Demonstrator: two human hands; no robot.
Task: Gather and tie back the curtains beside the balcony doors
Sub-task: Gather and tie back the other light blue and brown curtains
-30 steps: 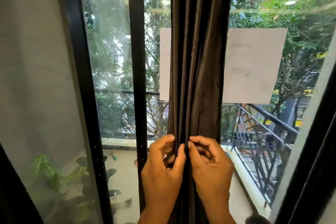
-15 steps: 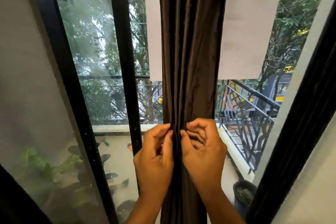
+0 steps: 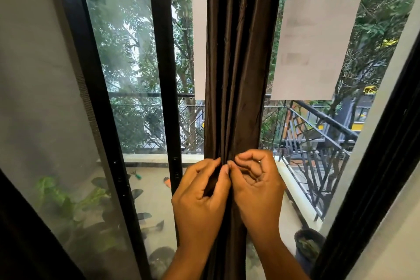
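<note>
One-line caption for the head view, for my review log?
Both hands, left hand and right hand, pinch the gathered dark brown curtain at its middle before the glass balcony door.

One gathered brown curtain (image 3: 238,75), centre of the frame. Two hands on it: left hand (image 3: 200,207) and right hand (image 3: 259,191), lower centre. Two pale sheets on the glass: one partial sheet (image 3: 199,48) left of the curtain, one full sheet (image 3: 313,48) at upper right. One black door post (image 3: 163,75) left of centre. One balcony railing (image 3: 318,138) at right. One dark pot (image 3: 309,248), lower right. One leafy plant (image 3: 68,198), lower left
</note>
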